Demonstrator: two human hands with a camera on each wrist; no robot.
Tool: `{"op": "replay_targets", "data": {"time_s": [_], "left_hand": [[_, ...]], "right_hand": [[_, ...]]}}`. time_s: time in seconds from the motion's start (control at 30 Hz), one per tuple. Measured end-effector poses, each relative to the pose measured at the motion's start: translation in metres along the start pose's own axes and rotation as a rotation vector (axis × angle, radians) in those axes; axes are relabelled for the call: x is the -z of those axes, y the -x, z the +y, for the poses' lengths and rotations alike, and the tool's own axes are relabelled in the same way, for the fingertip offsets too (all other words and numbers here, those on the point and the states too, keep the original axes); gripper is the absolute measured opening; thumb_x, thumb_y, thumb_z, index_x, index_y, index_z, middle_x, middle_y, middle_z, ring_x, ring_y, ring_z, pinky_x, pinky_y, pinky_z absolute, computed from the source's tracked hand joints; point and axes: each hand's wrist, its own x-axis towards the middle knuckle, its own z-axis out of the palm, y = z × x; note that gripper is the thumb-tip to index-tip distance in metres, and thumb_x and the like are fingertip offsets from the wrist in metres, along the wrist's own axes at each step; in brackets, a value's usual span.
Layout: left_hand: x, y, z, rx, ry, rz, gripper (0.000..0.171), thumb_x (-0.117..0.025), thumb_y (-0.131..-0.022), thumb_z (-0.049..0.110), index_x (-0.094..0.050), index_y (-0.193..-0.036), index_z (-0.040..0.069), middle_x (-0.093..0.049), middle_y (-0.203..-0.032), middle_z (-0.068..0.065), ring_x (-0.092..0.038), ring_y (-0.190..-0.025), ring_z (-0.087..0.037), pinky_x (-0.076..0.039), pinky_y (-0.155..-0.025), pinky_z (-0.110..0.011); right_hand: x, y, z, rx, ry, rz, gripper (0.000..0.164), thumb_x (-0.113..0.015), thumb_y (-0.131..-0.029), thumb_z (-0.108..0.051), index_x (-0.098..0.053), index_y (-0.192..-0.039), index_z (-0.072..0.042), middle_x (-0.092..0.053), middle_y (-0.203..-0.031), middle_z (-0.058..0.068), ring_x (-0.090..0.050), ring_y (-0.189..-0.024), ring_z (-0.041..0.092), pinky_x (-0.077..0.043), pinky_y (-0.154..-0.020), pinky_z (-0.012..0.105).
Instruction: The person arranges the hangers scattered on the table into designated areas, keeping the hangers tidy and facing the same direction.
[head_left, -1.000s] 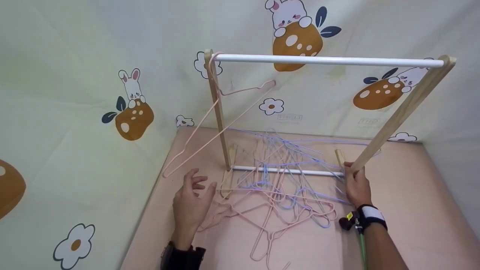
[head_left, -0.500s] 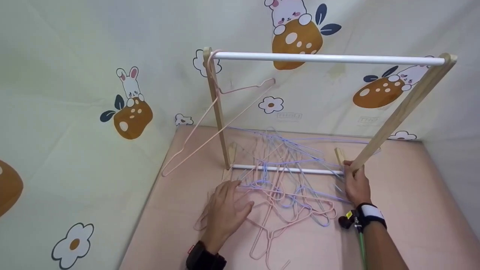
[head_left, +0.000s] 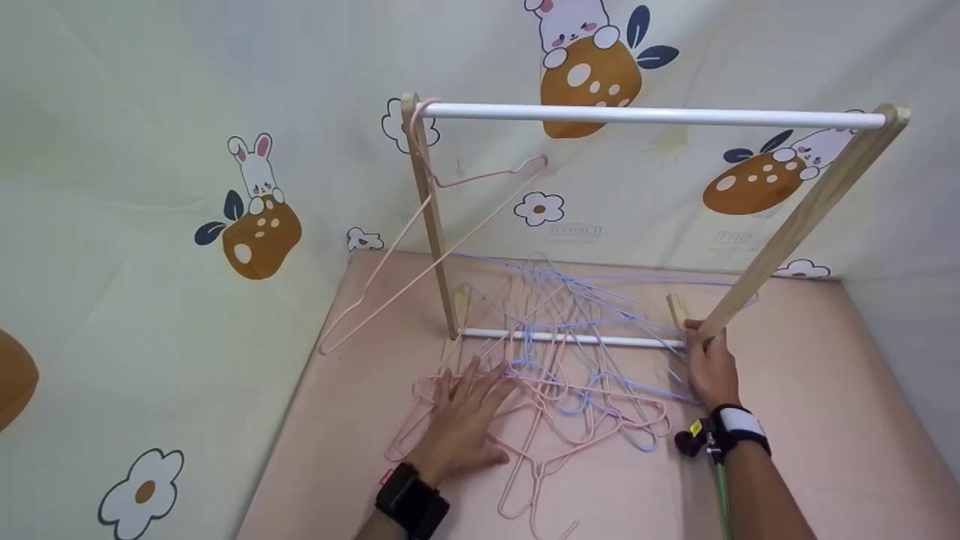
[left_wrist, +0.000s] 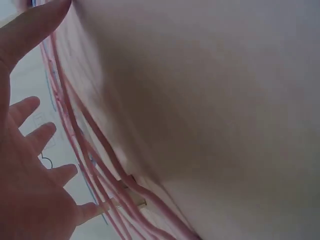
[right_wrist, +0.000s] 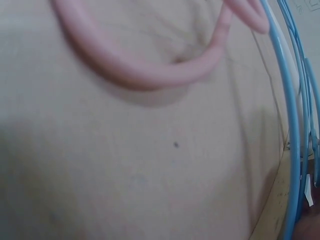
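Note:
My left hand (head_left: 465, 420) lies low over the near left part of a tangle of hangers, palm down with its fingers spread. In the left wrist view its fingers are apart beside several pink hangers (left_wrist: 160, 205), none curled round them. My right hand (head_left: 712, 371) grips the foot of the right wooden post (head_left: 810, 210) of a small clothes rack. Blue hangers (right_wrist: 292, 125) stand close by that hand in the right wrist view. From the left end of the rack's white top bar (head_left: 645, 115) hangs one pink hanger (head_left: 476, 178).
Several blue hangers (head_left: 660, 280) reach to the back edge of the pink surface (head_left: 810, 390). The rack's lower white bar (head_left: 637, 342) runs across the pile. Close behind is a fabric wall (head_left: 300, 75) printed with rabbits.
My left hand has moved right and down, from beside the hanging hanger onto the pile's left side, its fingers spreading out. The right hand has kept its grip on the post.

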Motion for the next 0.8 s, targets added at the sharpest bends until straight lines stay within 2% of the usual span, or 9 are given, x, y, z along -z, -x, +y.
{"op": "replay_targets", "data": {"time_s": [0.23, 0.4, 0.63, 0.8], "left_hand": [[-0.003, -0.005, -0.006, -0.042, 0.004, 0.059, 0.107, -0.101, -0.074, 0.047, -0.050, -0.164, 0.024, -0.042, -0.174, -0.003, -0.039, -0.156, -0.042, -0.023, -0.120, -0.079], [-0.002, -0.007, -0.009, -0.082, -0.002, 0.088, 0.103, -0.102, -0.072, 0.050, -0.053, -0.160, 0.026, -0.048, -0.169, -0.001, -0.048, -0.146, -0.036, -0.031, -0.117, -0.072], [0.002, -0.009, -0.011, -0.119, 0.017, 0.097, 0.096, -0.095, -0.077, 0.052, -0.054, -0.159, 0.024, -0.052, -0.166, -0.006, -0.051, -0.141, -0.037, -0.033, -0.117, -0.066], [0.004, -0.009, -0.013, -0.122, 0.036, 0.081, 0.096, -0.090, -0.080, 0.057, -0.053, -0.162, 0.023, -0.051, -0.166, -0.007, -0.049, -0.143, -0.038, -0.031, -0.120, -0.065]], "right_hand": [[-0.001, 0.000, -0.001, -0.008, -0.011, 0.000, 0.049, -0.042, -0.119, -0.041, -0.051, -0.153, -0.008, -0.057, -0.153, 0.028, -0.053, -0.128, 0.043, -0.037, -0.105, 0.058], [-0.001, 0.001, 0.000, -0.016, -0.012, -0.007, 0.050, -0.041, -0.119, -0.041, -0.051, -0.154, -0.008, -0.057, -0.154, 0.028, -0.054, -0.133, 0.042, -0.037, -0.108, 0.060], [-0.002, 0.000, 0.001, 0.002, -0.002, 0.013, 0.048, -0.043, -0.118, -0.041, -0.052, -0.153, -0.009, -0.062, -0.145, 0.028, -0.055, -0.119, 0.043, -0.039, -0.100, 0.057], [-0.003, -0.001, 0.002, 0.016, 0.010, 0.030, 0.046, -0.044, -0.118, -0.038, -0.053, -0.152, -0.008, -0.063, -0.143, 0.028, -0.056, -0.118, 0.043, -0.039, -0.099, 0.056]]}}
